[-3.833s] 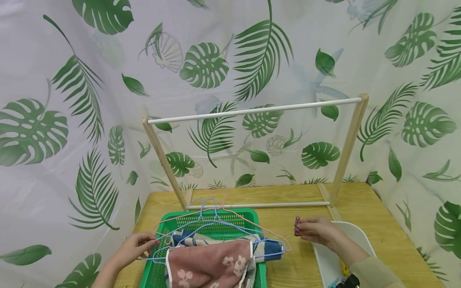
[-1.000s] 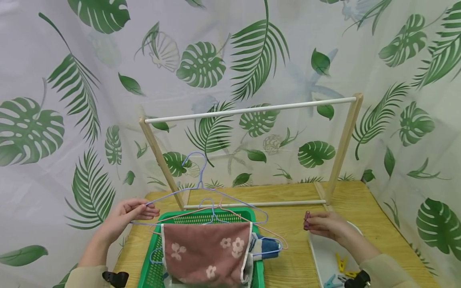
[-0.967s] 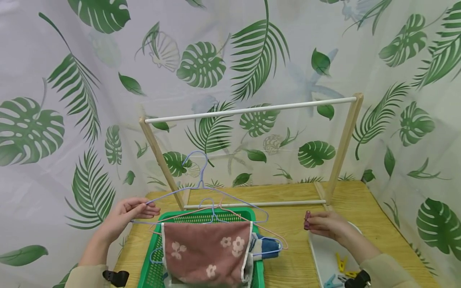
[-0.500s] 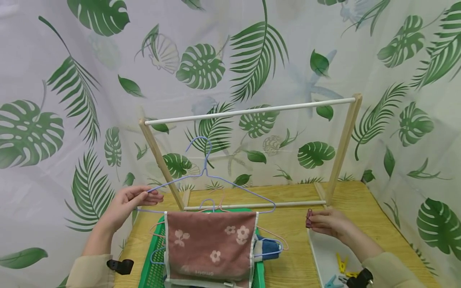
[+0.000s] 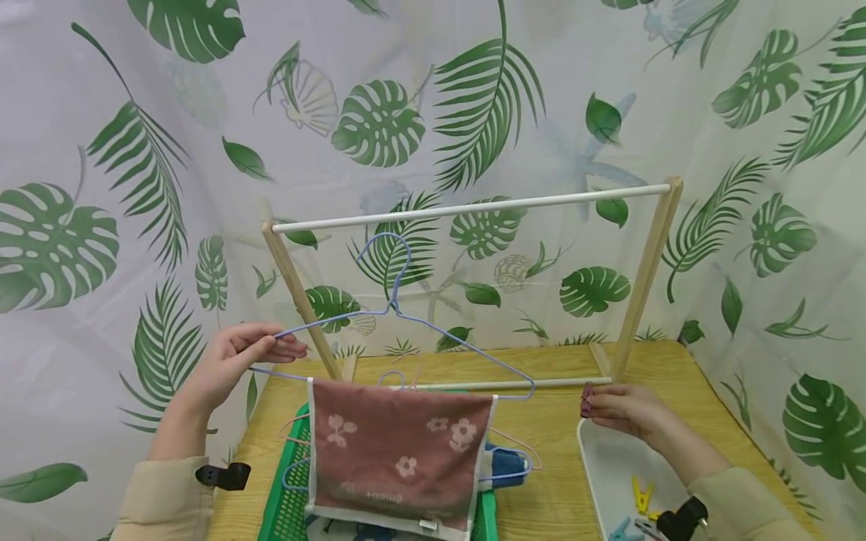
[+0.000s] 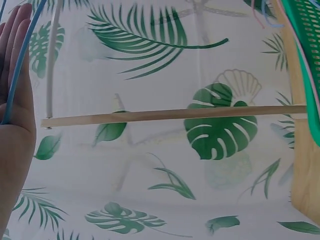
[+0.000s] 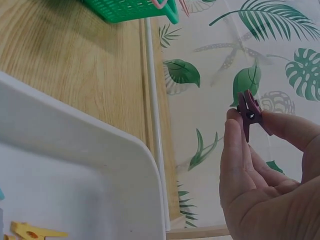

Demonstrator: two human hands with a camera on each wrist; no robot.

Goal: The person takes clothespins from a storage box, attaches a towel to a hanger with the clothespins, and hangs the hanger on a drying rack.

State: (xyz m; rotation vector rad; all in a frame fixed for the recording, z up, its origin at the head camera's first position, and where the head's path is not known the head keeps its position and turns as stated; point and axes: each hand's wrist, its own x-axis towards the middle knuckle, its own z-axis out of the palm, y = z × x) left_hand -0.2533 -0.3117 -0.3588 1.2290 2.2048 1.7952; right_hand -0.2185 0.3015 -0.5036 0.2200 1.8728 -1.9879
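In the head view my left hand point(image 5: 233, 364) pinches the left shoulder of a blue wire hanger point(image 5: 467, 344). A pink towel point(image 5: 406, 451) with pale flowers and a white edge is draped over the hanger's lower bar, above the green basket point(image 5: 276, 503). The hanger's hook stands free in the air, in front of and below the rack's top rail. My right hand point(image 5: 643, 417) holds a dark red clothespin point(image 5: 586, 401) between thumb and fingertips, over the white tray's far end. The right wrist view shows this clothespin point(image 7: 250, 112) close up.
A drying rack with a white top rail point(image 5: 473, 209) and wooden legs stands at the back of the table. Another blue hanger, a pink one and a blue-white cloth point(image 5: 506, 467) lie in the basket. The white tray point(image 5: 602, 481) holds yellow point(image 5: 641, 494) and blue clothespins.
My left hand has raised the blue hanger with the pink towel out of the basket, up and slightly right. My right hand has shifted a little right and up, still holding the clothespin.
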